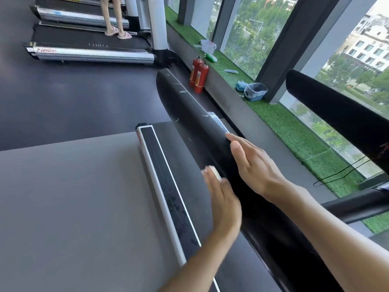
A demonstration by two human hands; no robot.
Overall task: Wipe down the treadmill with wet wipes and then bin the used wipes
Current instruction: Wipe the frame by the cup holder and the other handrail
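Grey treadmill belt (73, 197), lower left | white-edged black side rail (166, 186), borders belt | left hand (224, 204), fingers straight, pressed together, presses small white wet wipe (214, 173) against long black padded handrail (189, 106) | right hand (255, 165), fingers together, rests atop handrail | blue plastic-lined bin (255, 92), sits on green turf sill (294, 131), well apart.

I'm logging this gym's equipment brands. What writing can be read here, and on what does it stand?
Red lettering on the far treadmill's end cap: perhaps "Fitness", too blurred to be sure.
Red print on the near treadmill's side rail: unreadable.
Labels on the fire extinguishers: too small to read.
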